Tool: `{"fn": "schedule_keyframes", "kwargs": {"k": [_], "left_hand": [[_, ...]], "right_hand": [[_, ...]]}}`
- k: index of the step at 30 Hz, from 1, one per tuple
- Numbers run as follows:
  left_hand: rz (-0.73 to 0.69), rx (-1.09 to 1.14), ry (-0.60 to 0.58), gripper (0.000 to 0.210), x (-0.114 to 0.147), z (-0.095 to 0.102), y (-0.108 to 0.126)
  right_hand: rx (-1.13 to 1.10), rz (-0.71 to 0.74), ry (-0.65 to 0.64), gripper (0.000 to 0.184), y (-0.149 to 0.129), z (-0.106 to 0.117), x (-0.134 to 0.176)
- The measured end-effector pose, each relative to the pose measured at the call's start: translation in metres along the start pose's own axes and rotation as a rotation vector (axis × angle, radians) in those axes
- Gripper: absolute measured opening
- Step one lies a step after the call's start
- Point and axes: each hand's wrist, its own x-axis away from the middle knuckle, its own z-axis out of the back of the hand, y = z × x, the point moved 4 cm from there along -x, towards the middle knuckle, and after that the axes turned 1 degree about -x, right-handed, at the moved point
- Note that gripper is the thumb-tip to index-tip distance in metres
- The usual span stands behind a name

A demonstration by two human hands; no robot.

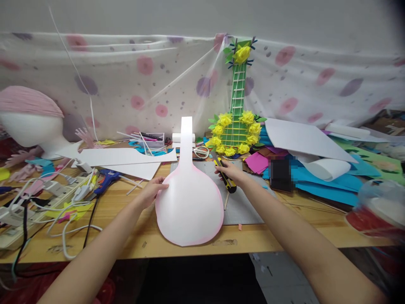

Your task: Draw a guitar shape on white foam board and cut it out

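A white guitar-shaped board cutout [190, 207] with a pink-tinted edge stands tilted up at the bench's front, its neck pointing away from me. My left hand [154, 191] pinches its left edge, thumb on the face and fingers behind. To the right of the cutout, my right hand [232, 172] is closed around a yellow and black utility knife [227, 177]. The knife's blade end points up and away, beside the cutout. Under both lies a grey cutting mat [245, 209], partly hidden by the cutout.
Behind stands a green guitar model [238, 105] with yellow paper flowers. A blue glue gun [107, 179], power strips [68, 202] and cables lie left, near a white mannequin head [34, 122]. White offcuts [126, 157], scissors [201, 153] and blue sheets [325, 181] surround the mat.
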Motion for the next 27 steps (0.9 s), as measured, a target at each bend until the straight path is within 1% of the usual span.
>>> {"fn": "schedule_keyframes", "kwargs": {"k": [5, 8, 10, 15, 18, 20, 22, 27], "left_hand": [[-0.017, 0.042, 0.075, 0.035, -0.001, 0.005, 0.006], [-0.094, 0.100, 0.117, 0.038, -0.003, 0.010, 0.014], [-0.166, 0.135, 0.161, 0.040, -0.005, 0.017, 0.020], [-0.291, 0.160, 0.261, 0.046, -0.013, 0.033, 0.025], [-0.350, 0.150, 0.317, 0.046, -0.015, 0.039, 0.024], [-0.385, 0.131, 0.341, 0.042, -0.015, 0.041, 0.023], [-0.407, 0.118, 0.355, 0.038, -0.015, 0.042, 0.023], [-0.438, 0.055, 0.381, 0.035, -0.019, 0.042, 0.024]], "right_hand": [[-0.017, -0.002, 0.031, 0.018, -0.001, 0.000, 0.000], [-0.032, 0.039, 0.021, 0.020, -0.003, -0.001, 0.001], [-0.038, 0.118, 0.028, 0.020, -0.005, -0.001, 0.002], [0.047, 0.366, 0.121, 0.029, -0.008, 0.002, 0.004], [0.118, 0.447, 0.129, 0.032, -0.010, 0.003, 0.008], [0.147, 0.445, 0.117, 0.032, -0.012, 0.003, 0.013], [0.161, 0.413, 0.095, 0.032, -0.015, 0.001, 0.020], [0.120, 0.379, -0.005, 0.035, -0.026, -0.009, 0.036]]}}
